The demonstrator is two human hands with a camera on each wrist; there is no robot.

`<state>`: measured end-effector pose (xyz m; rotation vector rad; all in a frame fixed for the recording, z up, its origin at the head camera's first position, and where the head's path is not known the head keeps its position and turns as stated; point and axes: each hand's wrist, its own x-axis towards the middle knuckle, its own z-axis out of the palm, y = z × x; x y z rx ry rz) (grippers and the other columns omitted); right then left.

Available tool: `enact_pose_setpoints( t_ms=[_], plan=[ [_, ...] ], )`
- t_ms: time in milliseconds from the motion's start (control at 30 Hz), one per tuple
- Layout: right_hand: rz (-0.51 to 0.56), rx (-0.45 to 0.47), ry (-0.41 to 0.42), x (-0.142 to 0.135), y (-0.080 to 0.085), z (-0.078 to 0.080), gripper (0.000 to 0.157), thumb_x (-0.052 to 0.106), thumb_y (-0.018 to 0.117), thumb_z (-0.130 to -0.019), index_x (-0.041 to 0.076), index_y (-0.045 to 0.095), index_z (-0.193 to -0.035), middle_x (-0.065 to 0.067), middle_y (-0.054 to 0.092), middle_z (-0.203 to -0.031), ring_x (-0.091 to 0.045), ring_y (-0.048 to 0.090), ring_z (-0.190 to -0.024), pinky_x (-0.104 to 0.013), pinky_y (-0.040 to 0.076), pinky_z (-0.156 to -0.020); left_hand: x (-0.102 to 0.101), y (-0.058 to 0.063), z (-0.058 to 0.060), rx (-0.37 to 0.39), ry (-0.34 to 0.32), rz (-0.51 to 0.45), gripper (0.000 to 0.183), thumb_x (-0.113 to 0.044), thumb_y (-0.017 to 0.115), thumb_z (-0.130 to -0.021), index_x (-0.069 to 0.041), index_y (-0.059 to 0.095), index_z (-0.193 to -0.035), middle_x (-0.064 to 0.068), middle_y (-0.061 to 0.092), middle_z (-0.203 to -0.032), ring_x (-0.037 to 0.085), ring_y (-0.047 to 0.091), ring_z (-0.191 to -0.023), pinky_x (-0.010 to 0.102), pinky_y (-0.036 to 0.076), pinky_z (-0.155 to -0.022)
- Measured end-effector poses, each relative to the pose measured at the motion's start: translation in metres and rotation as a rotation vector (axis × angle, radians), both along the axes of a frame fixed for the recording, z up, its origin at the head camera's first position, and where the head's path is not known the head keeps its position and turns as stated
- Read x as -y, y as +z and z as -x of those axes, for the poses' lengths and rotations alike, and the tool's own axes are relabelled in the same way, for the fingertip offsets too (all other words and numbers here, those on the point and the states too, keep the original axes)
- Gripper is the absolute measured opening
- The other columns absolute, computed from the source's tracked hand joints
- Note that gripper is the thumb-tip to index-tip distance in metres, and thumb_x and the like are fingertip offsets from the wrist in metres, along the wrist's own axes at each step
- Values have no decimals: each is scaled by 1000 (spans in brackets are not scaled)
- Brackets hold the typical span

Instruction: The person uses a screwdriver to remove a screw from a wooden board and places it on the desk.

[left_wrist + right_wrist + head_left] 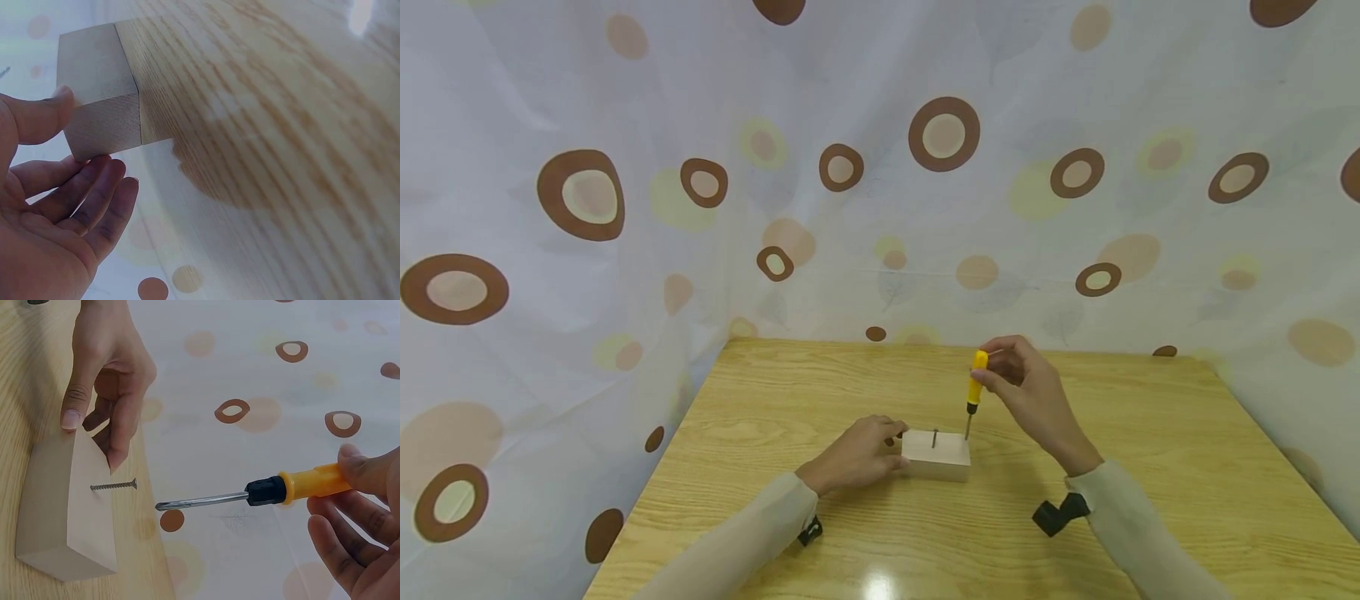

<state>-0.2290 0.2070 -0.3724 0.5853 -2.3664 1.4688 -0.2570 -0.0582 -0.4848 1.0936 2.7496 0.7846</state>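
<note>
A pale wooden block (937, 469) lies on the table, with a screw (115, 485) standing up from its top face, its threaded shank partly exposed. My left hand (867, 452) holds the block's left end between thumb and fingertips, as the left wrist view also shows with the block (100, 69) close up. A yellow-handled screwdriver (977, 381) with a black collar is pinched by my right hand (1037, 404). Its metal shaft (203, 501) points down toward the block, and the tip is apart from the screw in the right wrist view.
The wood-grain table (790, 379) reaches back to a pale curtain (880, 217) patterned with brown rings and dots, which also hangs at both sides. Black straps (1060, 512) are on both wrists.
</note>
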Motion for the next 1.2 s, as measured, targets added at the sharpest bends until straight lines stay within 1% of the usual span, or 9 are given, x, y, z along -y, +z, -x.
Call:
enact_pose_setpoints(
  t_ms=[100, 167, 233, 400, 533, 767, 900, 1100, 1200],
  plan=[
    [-9, 7, 9, 2, 12, -10, 32, 10, 66, -90, 4, 53, -119, -10, 66, -102, -30, 64, -87, -28, 55, -72, 0, -2, 1, -8, -1, 0, 52, -35, 65, -91, -8, 54, -134, 4, 58, -127, 13, 60, -101, 25, 50, -82],
    [-17, 7, 8, 2, 15, -14, 31, 9, 66, -90, 2, 53, -118, -12, 66, -101, -31, 64, -87, -30, 55, -72, 0, -2, 1, -13, -3, 1, 52, -36, 65, -91, -8, 54, -134, 4, 58, -127, 13, 61, -101, 25, 50, -82],
    [-8, 16, 7, 0, 15, -14, 30, 8, 66, -90, 3, 53, -117, -12, 65, -101, -31, 65, -87, -31, 55, -71, 0, -3, 1, -16, -5, 0, 53, -36, 65, -91, -7, 54, -133, 4, 58, -128, 13, 61, -100, 25, 50, -82],
    [-10, 8, -11, -7, 11, -14, 30, 8, 66, -90, 6, 54, -117, -12, 65, -100, -31, 65, -86, -26, 55, -69, 0, -2, 2, -14, -8, -3, 53, -36, 65, -91, -7, 55, -133, 5, 58, -128, 13, 61, -101, 24, 50, -81],
    [-32, 1, -41, -13, 8, -16, 30, 10, 65, -91, 5, 55, -118, -12, 66, -99, -31, 65, -83, -26, 54, -67, 0, -4, 2, -1, -6, -8, 53, -38, 65, -90, -8, 55, -133, 4, 58, -128, 13, 61, -101, 25, 50, -82],
    [-77, 28, -90, -22, 4, -20, 29, 15, 65, -92, 9, 55, -119, -11, 66, -98, -28, 64, -79, -26, 54, -65, 0, -4, 2, 4, -7, -17, 53, -38, 65, -90, -9, 55, -133, 4, 56, -130, 13, 61, -102, 25, 50, -82],
    [-98, 35, -104, -32, -5, -18, 31, 16, 65, -92, 10, 55, -120, -10, 66, -97, -23, 64, -76, -27, 53, -63, 0, -3, 2, -6, -11, -15, 52, -38, 65, -90, -8, 55, -132, 4, 57, -130, 13, 61, -101, 25, 50, -82],
    [-114, 47, -131, -54, -32, -6, 33, 23, 66, -91, 15, 55, -122, -5, 66, -98, -20, 64, -76, -27, 54, -62, -1, -2, 1, -8, -11, -15, 51, -36, 66, -90, -7, 56, -132, 5, 58, -128, 14, 61, -100, 25, 50, -80],
    [-129, 53, -154, -63, -41, -3, 35, 29, 66, -91, 16, 56, -122, -3, 67, -98, -16, 64, -75, -26, 54, -62, -1, -2, 1, -4, -9, -20, 51, -35, 67, -90, -7, 56, -131, 5, 58, -128, 14, 62, -100, 24, 50, -80]
  ],
)
